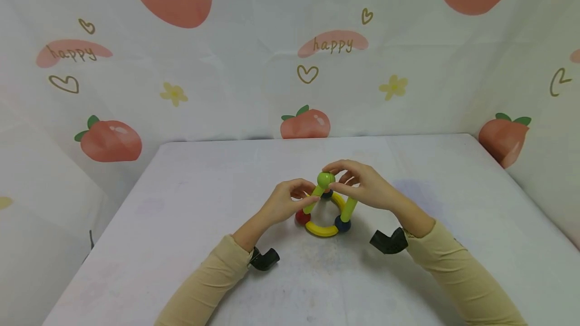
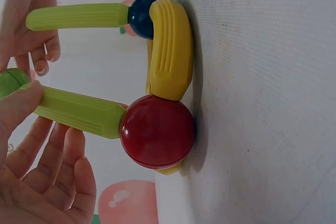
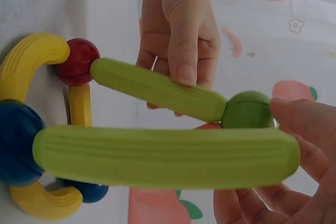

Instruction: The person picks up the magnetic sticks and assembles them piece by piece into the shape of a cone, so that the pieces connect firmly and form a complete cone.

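The magnetic rod-and-ball toy [image 1: 327, 208] stands on the white table [image 1: 181, 215] near its middle, between our two hands, and much of it is hidden from the head camera: our fingers cover the upper ends of the rods, and the far side of the yellow ring sits behind them. Going left to right, our left hand [image 1: 286, 200] pinches the left green rod [image 1: 311, 202] between thumb and fingers; this rod leans from the red ball [image 1: 301, 217] on the table up and to the right to the green ball [image 1: 325, 180] at the top. Our right hand [image 1: 362, 187] curls its fingertips over that green ball and holds the right green rod [image 1: 349, 209], which rises from the blue ball [image 1: 342, 224] and tilts inward toward the top. At the base, yellow curved pieces [image 1: 320, 230] lie flat, linking red and blue balls in a ring. Black wrist cameras [image 1: 265, 259] sit at both cuffs. Behind the table hangs a cloth backdrop [image 1: 254, 64] printed with peaches.
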